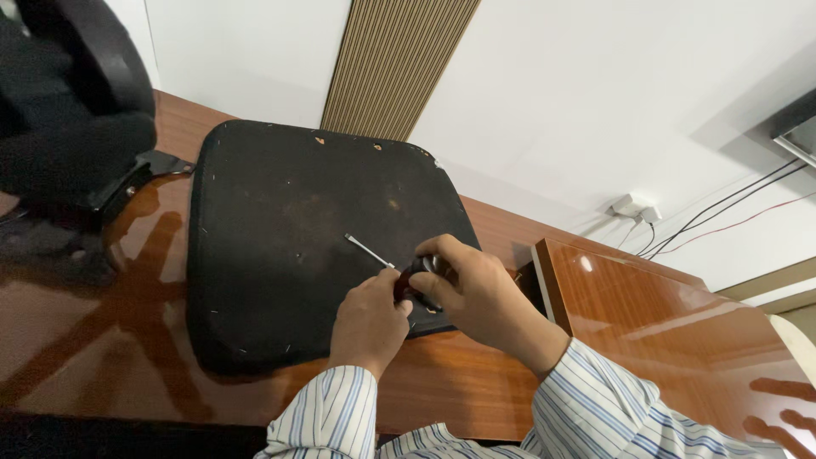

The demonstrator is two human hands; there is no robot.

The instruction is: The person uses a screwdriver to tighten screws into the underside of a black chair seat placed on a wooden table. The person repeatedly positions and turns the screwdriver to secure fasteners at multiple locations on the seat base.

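Right grip: the dark handle of a screwdriver (414, 279) is grasped by the right hand (476, 293), the fingers curled over its top.
Left grip: the left hand (371, 321) is clenched around the lower side of the same handle, touching the right hand.
Screwdriver: the thin metal shaft is pointed up and to the left, tilted low, with its tip seen over the middle of the pad; whether the tip touches the surface cannot be told.
Pad: a black square seat pad (280, 229) with rounded corners is laid flat under the tool, small pale marks dotted along its edges.
Tabletop: the pad is carried by a glossy reddish-brown tabletop (459, 382); a second polished wooden panel (671, 323) is set just beside it at the right.
Sleeves: both wrists are covered by striped shirt cuffs (331, 412).
Surroundings: a black chair part (76, 102) is seen at the upper left, and cables (722, 217) run along the white wall.
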